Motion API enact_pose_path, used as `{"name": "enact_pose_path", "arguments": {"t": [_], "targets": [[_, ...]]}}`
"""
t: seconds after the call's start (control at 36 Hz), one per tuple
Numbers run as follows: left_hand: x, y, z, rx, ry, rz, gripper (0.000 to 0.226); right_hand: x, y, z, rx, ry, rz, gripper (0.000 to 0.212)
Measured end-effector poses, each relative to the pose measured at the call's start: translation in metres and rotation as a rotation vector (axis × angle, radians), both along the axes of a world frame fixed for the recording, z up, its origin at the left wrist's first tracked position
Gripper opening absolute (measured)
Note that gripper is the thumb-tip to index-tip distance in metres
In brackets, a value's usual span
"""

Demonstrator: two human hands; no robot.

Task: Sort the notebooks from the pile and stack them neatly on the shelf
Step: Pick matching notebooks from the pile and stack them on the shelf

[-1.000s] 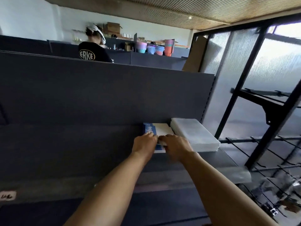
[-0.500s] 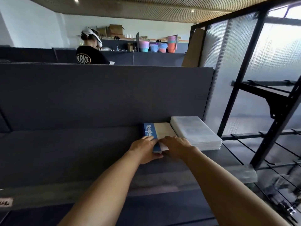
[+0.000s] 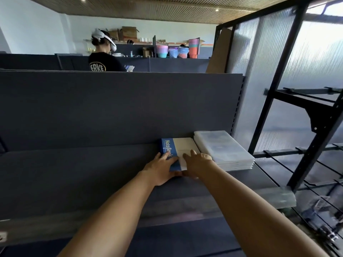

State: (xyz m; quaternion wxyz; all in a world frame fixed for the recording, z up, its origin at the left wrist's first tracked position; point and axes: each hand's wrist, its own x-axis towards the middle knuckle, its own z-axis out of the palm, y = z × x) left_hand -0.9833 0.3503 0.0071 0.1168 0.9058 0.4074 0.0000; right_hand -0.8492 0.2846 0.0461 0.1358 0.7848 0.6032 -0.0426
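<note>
Notebook (image 3: 178, 151) on shelf (image 3: 74, 173), left of plastic stack (image 3: 222, 149).

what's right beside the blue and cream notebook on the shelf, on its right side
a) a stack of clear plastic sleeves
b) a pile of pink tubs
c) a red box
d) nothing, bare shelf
a: the stack of clear plastic sleeves lies on the shelf just right of the notebook, on which the left hand and right hand rest.
</note>
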Motion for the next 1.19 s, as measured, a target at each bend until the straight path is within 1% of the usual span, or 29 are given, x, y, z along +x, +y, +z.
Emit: {"name": "enact_pose_path", "arguments": {"t": [0.08,0.17,0.28,0.42,0.5,0.58,0.72,0.81,0.86,1.03,1.19], "targets": [[0.000,-0.001,-0.003,-0.016,0.010,0.004,0.066,-0.003,0.004,-0.001,0.004,0.069,-0.068,0.085],[0.000,-0.002,-0.004,-0.032,-0.001,0.009,0.067,0.001,0.010,-0.003,0.045,0.192,-0.116,0.089],[0.004,-0.005,-0.004,-0.018,0.035,0.023,0.072,0.007,0.015,-0.007,0.119,0.319,-0.179,0.096],[0.008,-0.007,-0.005,-0.018,0.061,0.022,0.070,0.011,0.013,-0.011,0.188,0.392,-0.165,0.086],[0.010,-0.007,-0.006,-0.032,0.084,0.022,0.068,0.009,0.010,-0.010,0.162,0.369,-0.142,0.081],[0.011,-0.008,-0.006,-0.013,0.105,0.031,0.064,0.005,0.004,-0.006,0.125,0.283,-0.102,0.071],[0.015,-0.013,-0.001,0.047,0.150,0.058,0.063,0.003,-0.006,-0.003,0.155,0.191,-0.039,0.067],[0.011,-0.016,0.002,0.080,0.136,0.066,0.066,0.003,-0.010,0.001,0.141,0.207,-0.018,0.072],[0.006,-0.017,0.004,0.121,0.129,0.066,0.068,0.005,-0.011,0.003,0.129,0.245,-0.016,0.068],[-0.019,-0.023,0.009,0.197,0.044,0.172,0.069,0.000,-0.012,0.004,0.290,0.253,0.060,0.065],[-0.065,-0.034,0.007,0.237,-0.004,0.331,0.067,-0.032,-0.007,-0.005,0.367,0.231,0.191,0.057]]}}
